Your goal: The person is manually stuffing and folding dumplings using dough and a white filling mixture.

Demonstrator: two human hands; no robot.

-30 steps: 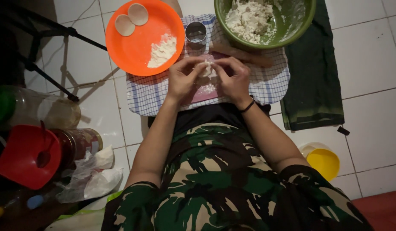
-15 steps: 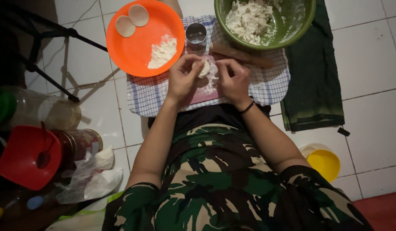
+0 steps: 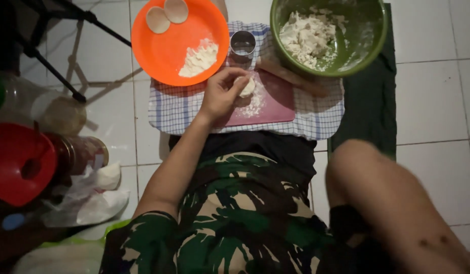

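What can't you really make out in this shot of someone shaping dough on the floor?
- Right hand: out of the head view; only the blurred right forearm shows, close to the camera.
- Dough piece: partly covered by the left hand, so its shape is unclear.
- Green bowl: far rim cut by the top edge.
- Red funnel: dark, cut by the left edge.

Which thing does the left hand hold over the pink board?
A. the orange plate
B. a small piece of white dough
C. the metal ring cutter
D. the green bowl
B: the left hand pinches a small piece of white dough above the pink board.
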